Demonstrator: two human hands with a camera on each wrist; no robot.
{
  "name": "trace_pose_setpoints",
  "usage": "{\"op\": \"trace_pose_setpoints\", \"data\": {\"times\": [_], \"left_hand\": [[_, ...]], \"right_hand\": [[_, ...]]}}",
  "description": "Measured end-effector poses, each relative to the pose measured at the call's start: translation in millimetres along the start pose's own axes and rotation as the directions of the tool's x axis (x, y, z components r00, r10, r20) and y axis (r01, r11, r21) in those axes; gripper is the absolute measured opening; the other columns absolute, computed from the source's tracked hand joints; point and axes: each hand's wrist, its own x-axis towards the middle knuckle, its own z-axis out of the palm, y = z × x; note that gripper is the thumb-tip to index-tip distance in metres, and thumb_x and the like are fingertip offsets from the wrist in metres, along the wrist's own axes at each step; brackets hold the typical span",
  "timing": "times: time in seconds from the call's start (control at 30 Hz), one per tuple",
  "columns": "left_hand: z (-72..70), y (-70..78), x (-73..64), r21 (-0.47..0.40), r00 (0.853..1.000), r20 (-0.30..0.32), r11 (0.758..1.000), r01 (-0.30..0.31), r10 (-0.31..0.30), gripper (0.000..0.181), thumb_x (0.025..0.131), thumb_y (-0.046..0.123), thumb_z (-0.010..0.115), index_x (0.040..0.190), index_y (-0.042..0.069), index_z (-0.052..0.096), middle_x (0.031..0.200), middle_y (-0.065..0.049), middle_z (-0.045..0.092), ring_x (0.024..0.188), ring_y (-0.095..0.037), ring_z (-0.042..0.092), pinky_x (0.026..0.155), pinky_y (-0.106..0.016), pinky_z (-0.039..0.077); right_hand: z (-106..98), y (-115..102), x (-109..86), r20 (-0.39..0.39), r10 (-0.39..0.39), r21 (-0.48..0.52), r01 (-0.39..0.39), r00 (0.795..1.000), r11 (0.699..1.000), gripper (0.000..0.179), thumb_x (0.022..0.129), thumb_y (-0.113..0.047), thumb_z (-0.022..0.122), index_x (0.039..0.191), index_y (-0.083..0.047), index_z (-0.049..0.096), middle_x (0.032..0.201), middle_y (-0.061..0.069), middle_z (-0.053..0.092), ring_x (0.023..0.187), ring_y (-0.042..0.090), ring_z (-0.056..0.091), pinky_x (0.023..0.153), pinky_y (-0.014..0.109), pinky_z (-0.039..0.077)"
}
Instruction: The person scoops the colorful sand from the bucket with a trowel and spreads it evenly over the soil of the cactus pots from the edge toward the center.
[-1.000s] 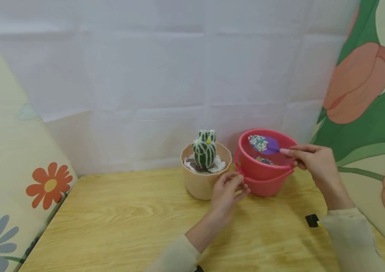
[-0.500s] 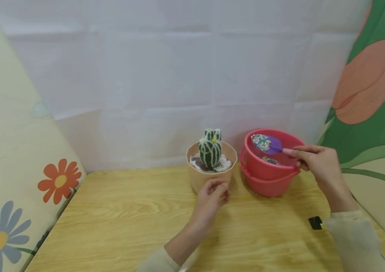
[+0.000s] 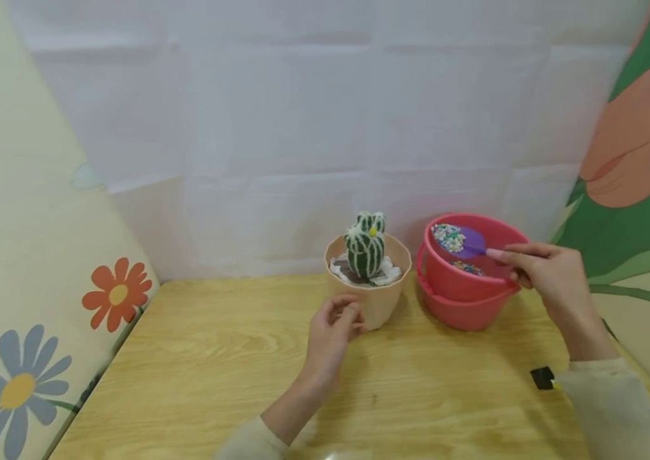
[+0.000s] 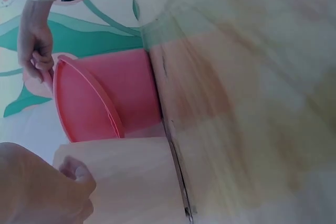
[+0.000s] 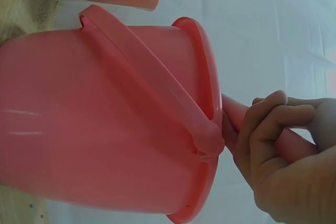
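Observation:
My right hand grips the pink handle of a small shovel with a purple blade. Multicoloured pebbles lie heaped on that blade, which is over the mouth of a pink bucket. More pebbles show inside the bucket. To its left stands a peach flower pot with a knitted-looking green and white cactus set in white filling. My left hand, fingers loosely curled, is at the pot's front left side and holds nothing; whether it touches the pot I cannot tell.
The bucket's handle hangs down along its side. A wooden table carries everything, with a white sheet behind it. Flower-painted walls close in on both sides. A black patch shows beside my right sleeve.
My left hand has moved left, from beside the bucket's handle across the front of the pot to its left side. The shovel with pebbles has stayed over the bucket; the head view has shifted slightly.

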Motion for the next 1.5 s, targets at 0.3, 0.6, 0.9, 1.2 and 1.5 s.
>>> {"op": "trace_pose_setpoints", "data": {"times": [0.3,0.6,0.9,1.2,1.5], "left_hand": [[-18.4,8.6,16.9,-0.041,0.986,-0.167,0.999,-0.028,0.020,0.022,0.101,0.013,0.061,0.118,-0.001,0.059,0.103,-0.017,0.063,0.095,-0.029,0.065,0.083,-0.040,0.060],[-32.2,13.2,31.0,0.018,0.977,-0.210,0.999,-0.031,0.034,0.033,0.100,0.013,0.062,0.129,-0.001,0.057,0.120,-0.015,0.057,0.104,-0.025,0.060,0.096,-0.043,0.054],[-37.0,12.7,32.9,0.081,0.995,-0.098,0.997,-0.005,0.013,0.061,0.096,0.019,0.072,0.149,0.006,0.045,0.144,-0.014,0.046,0.128,-0.031,0.051,0.104,-0.058,0.046],[-37.3,15.7,37.1,0.157,1.000,0.006,0.988,0.007,-0.009,0.086,0.091,0.033,0.079,0.161,0.021,0.030,0.162,-0.006,0.030,0.145,-0.038,0.028,0.109,-0.067,0.035],[-31.6,10.3,46.0,0.230,0.996,0.078,0.971,-0.066,0.049,0.093,0.090,0.026,0.080,0.163,0.023,0.023,0.165,-0.004,0.024,0.145,-0.038,0.027,0.113,-0.058,0.034]], "right_hand": [[1,2,-3.8,0.034,0.003,0.047,-0.005,0.999,0.999,0.038,0.086,-0.033,0.083,0.110,-0.003,0.078,0.084,0.007,0.076,0.064,0.015,0.061,0.054,0.024,0.052],[6,2,-6.1,0.055,-0.001,0.040,-0.001,0.998,0.999,0.036,0.089,-0.027,0.082,0.113,0.000,0.076,0.080,0.007,0.074,0.064,0.013,0.060,0.053,0.024,0.051],[12,2,-8.3,0.092,0.006,0.054,-0.011,0.996,0.998,0.038,0.090,-0.030,0.081,0.115,-0.002,0.076,0.086,0.007,0.076,0.066,0.014,0.061,0.056,0.026,0.053],[26,-1,-9.1,0.087,0.005,0.026,-0.007,0.996,1.000,0.037,0.090,-0.030,0.081,0.114,-0.003,0.077,0.089,0.008,0.076,0.067,0.014,0.061,0.058,0.025,0.055],[44,-2,-6.5,0.098,-0.035,-0.036,0.038,0.995,0.999,0.046,0.086,-0.035,0.083,0.115,0.000,0.076,0.092,0.008,0.076,0.066,0.013,0.061,0.055,0.025,0.054]]}}
